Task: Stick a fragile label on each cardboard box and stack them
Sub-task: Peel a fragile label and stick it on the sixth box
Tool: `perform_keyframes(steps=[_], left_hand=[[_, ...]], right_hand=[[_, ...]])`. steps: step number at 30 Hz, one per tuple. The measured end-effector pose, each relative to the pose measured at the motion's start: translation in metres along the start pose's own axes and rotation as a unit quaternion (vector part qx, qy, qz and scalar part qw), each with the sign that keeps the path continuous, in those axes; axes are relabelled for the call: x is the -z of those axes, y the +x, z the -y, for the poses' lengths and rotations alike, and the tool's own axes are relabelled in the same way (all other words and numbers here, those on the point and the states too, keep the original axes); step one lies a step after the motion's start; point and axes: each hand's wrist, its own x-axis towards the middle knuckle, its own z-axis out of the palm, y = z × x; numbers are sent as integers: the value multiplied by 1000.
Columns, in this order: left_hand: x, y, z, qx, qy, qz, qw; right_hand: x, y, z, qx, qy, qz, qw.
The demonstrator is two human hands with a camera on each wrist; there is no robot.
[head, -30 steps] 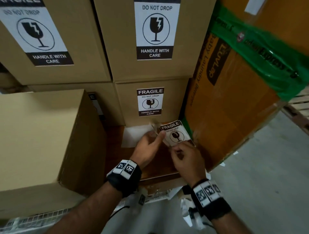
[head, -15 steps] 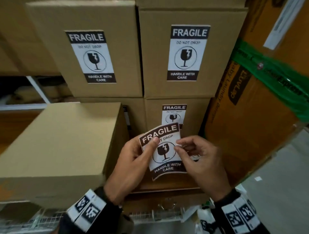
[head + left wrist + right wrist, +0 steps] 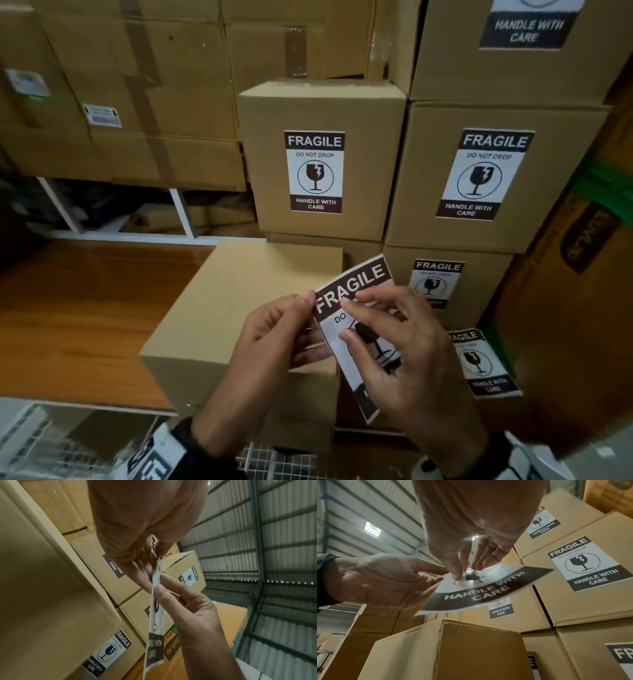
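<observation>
A black-and-white fragile label [image 3: 356, 284] is in both hands, just above the right edge of a plain unlabelled cardboard box [image 3: 233, 308] on the table. My left hand [image 3: 305, 308] pinches the label's left edge, thumb on the front. My right hand [image 3: 346, 320] pinches it near the top, thumb and index finger on its face. In the left wrist view the label [image 3: 154, 649] hangs edge-on between the hands. In the right wrist view the label [image 3: 479, 592] curves above the box [image 3: 453, 649]. Labelled boxes [image 3: 322, 164] [image 3: 493, 174] stand stacked behind.
Spare fragile labels [image 3: 479, 363] lie on the table to the right of my hands. A big orange-brown carton with green tape [image 3: 565, 308] leans at the right. Large taped cartons [image 3: 137, 102] fill the back left. The wooden tabletop [image 3: 85, 308] lies left of the plain box.
Both hands have lifted the label off the table and carried it left, over the plain box. My right fingers have shifted up to the label's top part. The head view has tilted upward.
</observation>
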Motion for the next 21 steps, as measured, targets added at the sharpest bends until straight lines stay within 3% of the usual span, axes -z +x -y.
perform_keyframes(steps=[8, 21], left_hand=[[53, 0, -20, 70, -39, 64, 995], [97, 7, -31, 116, -136, 89, 980]], right_hand=[[-26, 6, 32, 12, 42, 17, 999], [-52, 21, 59, 3, 66, 21, 998]])
